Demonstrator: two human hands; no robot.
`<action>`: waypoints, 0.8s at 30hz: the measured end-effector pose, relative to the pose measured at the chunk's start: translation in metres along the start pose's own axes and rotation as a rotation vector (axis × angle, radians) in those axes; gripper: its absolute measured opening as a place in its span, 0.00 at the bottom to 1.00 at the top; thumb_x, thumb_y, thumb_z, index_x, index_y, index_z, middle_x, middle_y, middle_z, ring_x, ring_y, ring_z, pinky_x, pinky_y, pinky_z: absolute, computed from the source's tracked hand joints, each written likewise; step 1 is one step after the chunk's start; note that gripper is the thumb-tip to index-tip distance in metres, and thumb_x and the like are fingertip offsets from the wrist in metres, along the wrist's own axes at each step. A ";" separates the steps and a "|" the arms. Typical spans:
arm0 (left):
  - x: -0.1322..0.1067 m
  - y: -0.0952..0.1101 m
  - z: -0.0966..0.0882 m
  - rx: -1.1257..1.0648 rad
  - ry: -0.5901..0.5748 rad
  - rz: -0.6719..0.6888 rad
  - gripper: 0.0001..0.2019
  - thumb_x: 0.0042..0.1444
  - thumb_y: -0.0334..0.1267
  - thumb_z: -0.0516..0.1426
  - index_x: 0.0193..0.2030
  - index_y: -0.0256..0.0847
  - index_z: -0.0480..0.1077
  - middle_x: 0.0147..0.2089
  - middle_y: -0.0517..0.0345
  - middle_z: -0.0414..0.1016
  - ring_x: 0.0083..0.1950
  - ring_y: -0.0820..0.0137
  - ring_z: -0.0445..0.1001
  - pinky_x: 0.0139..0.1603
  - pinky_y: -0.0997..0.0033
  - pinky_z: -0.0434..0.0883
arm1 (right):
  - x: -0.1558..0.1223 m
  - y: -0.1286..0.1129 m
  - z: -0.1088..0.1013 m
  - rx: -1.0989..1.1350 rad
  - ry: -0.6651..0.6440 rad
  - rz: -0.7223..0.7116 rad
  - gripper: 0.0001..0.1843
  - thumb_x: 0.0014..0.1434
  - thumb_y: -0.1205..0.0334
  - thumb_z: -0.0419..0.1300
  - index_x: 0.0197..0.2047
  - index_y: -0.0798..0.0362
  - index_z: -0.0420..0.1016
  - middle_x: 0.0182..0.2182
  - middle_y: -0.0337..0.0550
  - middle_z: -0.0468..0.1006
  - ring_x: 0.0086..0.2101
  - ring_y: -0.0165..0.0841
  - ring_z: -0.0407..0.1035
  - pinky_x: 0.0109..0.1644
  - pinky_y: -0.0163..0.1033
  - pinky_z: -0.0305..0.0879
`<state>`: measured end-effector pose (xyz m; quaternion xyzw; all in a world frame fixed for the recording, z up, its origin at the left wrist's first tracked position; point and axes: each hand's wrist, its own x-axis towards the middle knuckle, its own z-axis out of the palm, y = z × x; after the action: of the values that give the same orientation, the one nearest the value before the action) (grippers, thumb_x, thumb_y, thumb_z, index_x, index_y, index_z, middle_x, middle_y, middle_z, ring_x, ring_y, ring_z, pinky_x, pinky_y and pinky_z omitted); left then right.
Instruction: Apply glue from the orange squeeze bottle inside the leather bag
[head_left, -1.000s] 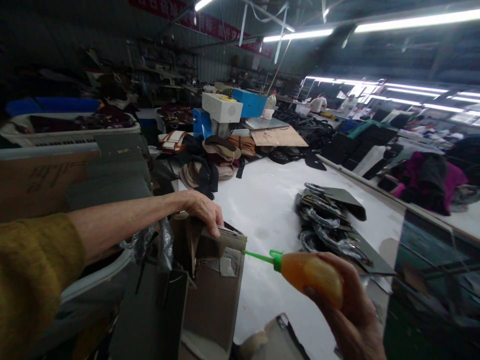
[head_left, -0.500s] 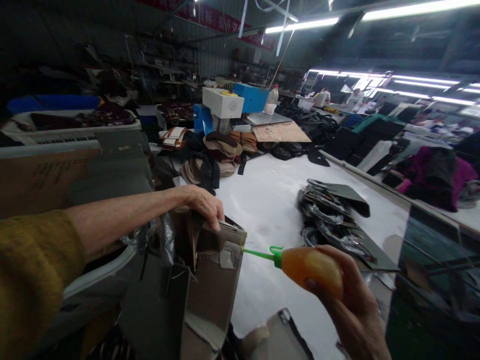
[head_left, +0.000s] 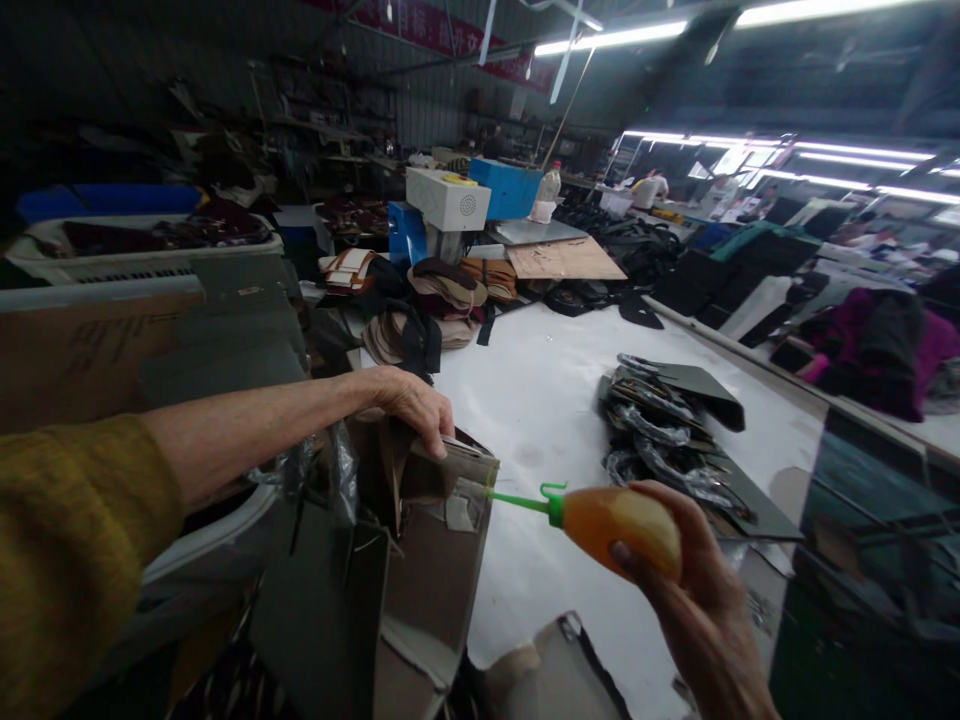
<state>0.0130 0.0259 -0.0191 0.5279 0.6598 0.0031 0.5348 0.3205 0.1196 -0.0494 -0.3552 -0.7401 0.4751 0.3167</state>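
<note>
Right hand (head_left: pixel 697 590) still holds the bottle (head_left: pixel 619 528), nozzle (head_left: pixel 520 502) at the brown panel (head_left: pixel 433 580).

White worktable (head_left: pixel 525 375), top flat. Right side: stacked dark panels (head_left: pixel 675 440) with clear plastic-wrapped parts. Far left: heaped folded pieces (head_left: pixel 450 285), tan and brown. Far edge: flat black piece (head_left: pixel 640 312).

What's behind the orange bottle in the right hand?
The white table, with a pile of dark pieces farther back. Whatever lies directly behind the bottle and right hand is covered.
</note>
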 end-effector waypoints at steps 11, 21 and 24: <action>0.001 -0.009 -0.003 -0.100 -0.049 0.002 0.10 0.45 0.39 0.60 0.34 0.38 0.77 0.29 0.59 0.76 0.31 0.68 0.72 0.28 0.77 0.68 | -0.003 -0.003 0.000 -0.055 -0.059 0.009 0.25 0.50 0.44 0.64 0.48 0.45 0.70 0.40 0.38 0.75 0.37 0.35 0.69 0.35 0.31 0.68; 0.000 -0.015 -0.005 -0.049 -0.020 0.007 0.13 0.45 0.42 0.60 0.37 0.38 0.77 0.31 0.60 0.77 0.33 0.66 0.72 0.30 0.75 0.69 | -0.011 -0.002 0.001 -0.051 -0.123 0.044 0.26 0.49 0.45 0.66 0.49 0.46 0.70 0.43 0.39 0.75 0.40 0.38 0.70 0.36 0.32 0.68; 0.000 -0.017 -0.007 0.014 -0.005 0.039 0.14 0.45 0.42 0.59 0.37 0.38 0.77 0.31 0.60 0.77 0.34 0.66 0.72 0.31 0.75 0.68 | -0.014 -0.001 0.000 -0.091 -0.139 0.071 0.27 0.48 0.43 0.66 0.49 0.46 0.70 0.43 0.38 0.75 0.39 0.37 0.69 0.36 0.32 0.67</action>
<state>-0.0044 0.0222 -0.0257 0.5447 0.6478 0.0074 0.5326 0.3284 0.1077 -0.0506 -0.3613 -0.7682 0.4754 0.2309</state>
